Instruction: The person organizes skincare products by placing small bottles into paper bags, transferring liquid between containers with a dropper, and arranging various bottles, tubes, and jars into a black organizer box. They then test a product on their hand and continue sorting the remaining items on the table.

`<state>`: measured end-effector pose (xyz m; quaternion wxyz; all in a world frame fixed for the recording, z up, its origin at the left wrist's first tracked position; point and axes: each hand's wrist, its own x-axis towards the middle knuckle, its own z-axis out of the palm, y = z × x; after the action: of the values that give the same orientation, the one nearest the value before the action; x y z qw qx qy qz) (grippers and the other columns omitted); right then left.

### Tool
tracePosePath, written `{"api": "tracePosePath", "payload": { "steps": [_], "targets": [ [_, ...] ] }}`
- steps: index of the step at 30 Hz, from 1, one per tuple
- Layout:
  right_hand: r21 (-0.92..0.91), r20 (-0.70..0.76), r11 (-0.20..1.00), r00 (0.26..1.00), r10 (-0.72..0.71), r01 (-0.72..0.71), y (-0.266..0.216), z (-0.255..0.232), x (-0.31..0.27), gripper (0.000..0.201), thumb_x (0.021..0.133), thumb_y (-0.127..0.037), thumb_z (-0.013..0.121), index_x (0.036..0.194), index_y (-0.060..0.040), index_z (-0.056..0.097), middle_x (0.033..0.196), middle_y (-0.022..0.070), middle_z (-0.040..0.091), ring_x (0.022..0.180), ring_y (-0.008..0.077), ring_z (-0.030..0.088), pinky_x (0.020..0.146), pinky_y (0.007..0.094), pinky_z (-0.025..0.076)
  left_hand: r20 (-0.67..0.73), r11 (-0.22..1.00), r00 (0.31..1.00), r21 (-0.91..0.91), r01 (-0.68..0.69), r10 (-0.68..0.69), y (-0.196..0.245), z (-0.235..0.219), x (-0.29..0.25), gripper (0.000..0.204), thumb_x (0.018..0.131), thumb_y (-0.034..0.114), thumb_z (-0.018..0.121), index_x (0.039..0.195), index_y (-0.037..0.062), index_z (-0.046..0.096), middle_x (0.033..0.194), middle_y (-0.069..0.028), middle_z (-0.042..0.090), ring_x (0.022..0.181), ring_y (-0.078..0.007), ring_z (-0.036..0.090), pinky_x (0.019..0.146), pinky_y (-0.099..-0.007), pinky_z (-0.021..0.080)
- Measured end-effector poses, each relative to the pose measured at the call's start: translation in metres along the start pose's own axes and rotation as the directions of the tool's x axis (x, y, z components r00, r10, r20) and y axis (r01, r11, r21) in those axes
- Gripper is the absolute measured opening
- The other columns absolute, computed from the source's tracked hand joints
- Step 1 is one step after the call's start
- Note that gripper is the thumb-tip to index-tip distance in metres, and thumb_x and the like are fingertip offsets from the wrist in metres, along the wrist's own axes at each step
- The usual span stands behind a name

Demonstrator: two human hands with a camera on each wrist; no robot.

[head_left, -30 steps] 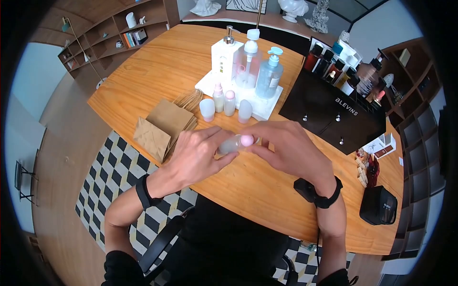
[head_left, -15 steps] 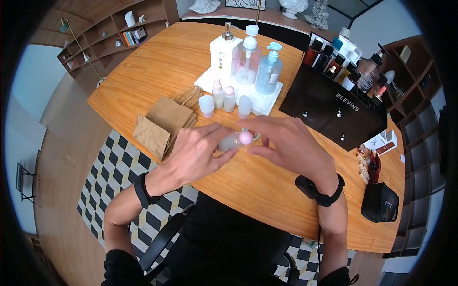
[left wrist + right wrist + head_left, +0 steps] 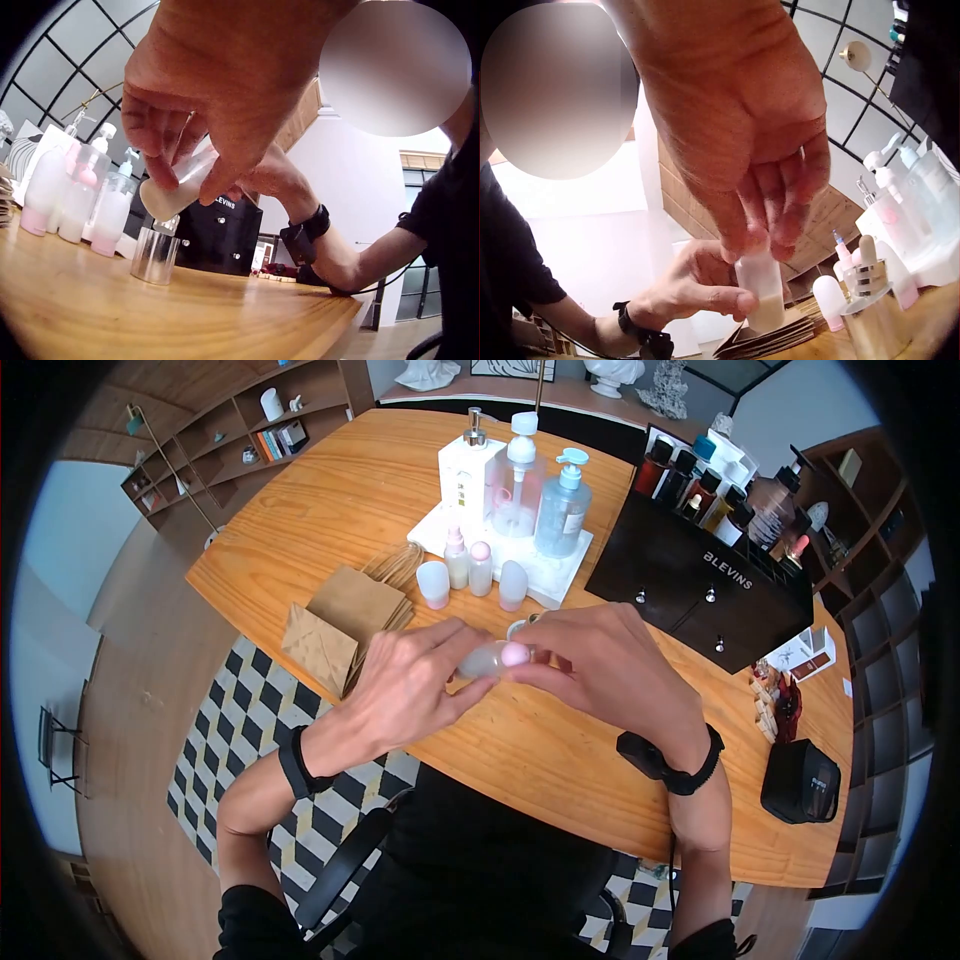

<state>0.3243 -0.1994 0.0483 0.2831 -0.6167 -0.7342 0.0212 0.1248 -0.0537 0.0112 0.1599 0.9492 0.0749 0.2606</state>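
Note:
My left hand (image 3: 412,678) grips a small translucent bottle (image 3: 761,292) by its body, with pale liquid in its lower part. Over its top, my right hand (image 3: 615,660) pinches the rounded pink cap (image 3: 515,654) between thumb and fingertips. In the head view the bottle tilts with its cap toward the right hand. A clear cylinder (image 3: 155,257) stands on the table under the hands, mostly hidden from the head. Beyond the hands stand several small bottles, among them a pink round-capped one (image 3: 480,568) and an upside-down one (image 3: 433,584).
A white tray (image 3: 548,588) carries large pump bottles (image 3: 565,510) at the back. Folded brown paper bags (image 3: 355,610) lie left. On the right are a black drawer box (image 3: 690,585) topped with bottles and a black pouch (image 3: 800,780). The table's (image 3: 520,790) near edge runs along the body.
The right fingers spread slightly off the pink cap, then came back together on it, the hand shifting a little. The left hand keeps its grip on the bottle.

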Motion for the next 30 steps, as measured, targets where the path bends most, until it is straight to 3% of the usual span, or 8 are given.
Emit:
{"api": "tracePosePath", "payload": {
  "steps": [3, 6, 13, 17, 19, 21, 25, 30],
  "targets": [
    [-0.092, 0.095, 0.988, 0.987, 0.132, -0.123, -0.004, -0.006, 0.002, 0.031, 0.098, -0.037, 0.073, 0.1, -0.0065, 0.078, 0.085, 0.0123, 0.074, 0.078, 0.0366, 0.071, 0.068, 0.0445, 0.053, 0.028, 1.0, 1.0, -0.021, 0.005, -0.004, 0.001, -0.001, 0.0, 0.03, 0.087, 0.017, 0.086, 0.109, 0.0004, 0.075, 0.085, -0.0121, 0.07, 0.068, -0.0242, 0.069, 0.06, -0.0367, 0.055],
    [0.07, -0.03, 0.997, 0.999, -0.041, 0.043, -0.004, -0.003, 0.002, 0.03, 0.1, -0.036, 0.071, 0.096, -0.0064, 0.077, 0.085, 0.0126, 0.074, 0.076, 0.0366, 0.071, 0.066, 0.0455, 0.052, 0.026, 1.0, 1.0, -0.027, 0.009, -0.008, -0.001, 0.0, -0.001, 0.03, 0.088, 0.018, 0.085, 0.11, 0.0004, 0.075, 0.087, -0.0122, 0.071, 0.068, -0.0246, 0.07, 0.061, -0.0368, 0.055],
    [-0.037, -0.006, 0.999, 1.0, -0.026, 0.026, 0.004, 0.006, 0.001, 0.027, 0.104, -0.032, 0.067, 0.101, -0.007, 0.076, 0.084, 0.0149, 0.074, 0.073, 0.0367, 0.071, 0.063, 0.0471, 0.053, 0.105, 1.0, 0.994, 0.021, -0.004, 0.002, 0.004, -0.006, -0.001, 0.034, 0.087, 0.018, 0.086, 0.113, 0.0012, 0.074, 0.091, -0.0127, 0.072, 0.07, -0.0252, 0.071, 0.063, -0.0373, 0.057],
    [0.046, -0.141, 0.999, 0.99, 0.014, -0.008, -0.002, -0.009, 0.001, 0.029, 0.105, -0.031, 0.067, 0.106, -0.0041, 0.076, 0.083, 0.0178, 0.074, 0.072, 0.0377, 0.071, 0.063, 0.0463, 0.054, -0.011, 0.999, 0.999, -0.008, -0.043, 0.043, -0.009, -0.03, 0.012, 0.033, 0.085, 0.014, 0.085, 0.113, 0.0009, 0.074, 0.096, -0.0138, 0.072, 0.075, -0.0253, 0.073, 0.065, -0.0361, 0.058],
    [0.027, -0.187, 1.0, 0.982, 0.017, -0.012, -0.003, -0.019, 0.002, 0.03, 0.105, -0.031, 0.067, 0.106, -0.003, 0.076, 0.083, 0.0187, 0.074, 0.071, 0.0379, 0.071, 0.063, 0.0461, 0.054, 0.0, 0.999, 1.0, -0.017, 0.029, -0.029, -0.016, -0.049, 0.023, 0.033, 0.083, 0.01, 0.085, 0.112, 0.0002, 0.073, 0.1, -0.0144, 0.072, 0.077, -0.0239, 0.073, 0.067, -0.0354, 0.058],
    [0.012, -0.124, 0.998, 0.99, 0.07, -0.069, -0.002, -0.029, 0.0, 0.031, 0.104, -0.031, 0.068, 0.11, -0.0017, 0.075, 0.083, 0.0191, 0.075, 0.071, 0.0381, 0.071, 0.063, 0.0456, 0.054, -0.008, 0.973, 0.975, -0.057, 0.223, -0.224, -0.032, -0.063, 0.037, 0.035, 0.081, 0.01, 0.085, 0.112, -0.0006, 0.074, 0.101, -0.014, 0.072, 0.077, -0.0222, 0.072, 0.069, -0.0356, 0.057],
    [0.016, -0.122, 0.994, 0.987, 0.106, -0.105, -0.002, -0.04, -0.002, 0.031, 0.103, -0.032, 0.07, 0.107, -0.0013, 0.076, 0.083, 0.0179, 0.075, 0.069, 0.0344, 0.072, 0.062, 0.0432, 0.055, 0.007, 0.93, 0.93, -0.007, 0.367, -0.367, -0.078, -0.08, 0.053, 0.034, 0.082, 0.016, 0.086, 0.109, -0.0018, 0.075, 0.102, -0.0119, 0.073, 0.077, -0.0181, 0.07, 0.07, -0.0348, 0.055],
    [0.01, -0.156, 0.994, 0.982, 0.11, -0.11, -0.006, -0.044, -0.003, 0.03, 0.102, -0.032, 0.071, 0.105, -0.0022, 0.077, 0.085, 0.0157, 0.076, 0.071, 0.0328, 0.073, 0.062, 0.0418, 0.055, -0.021, 0.915, 0.919, -0.11, 0.388, -0.393, -0.079, -0.089, 0.044, 0.033, 0.083, 0.016, 0.086, 0.109, -0.0016, 0.076, 0.099, -0.01, 0.072, 0.074, -0.0145, 0.069, 0.067, -0.0304, 0.053]
  ]
}}
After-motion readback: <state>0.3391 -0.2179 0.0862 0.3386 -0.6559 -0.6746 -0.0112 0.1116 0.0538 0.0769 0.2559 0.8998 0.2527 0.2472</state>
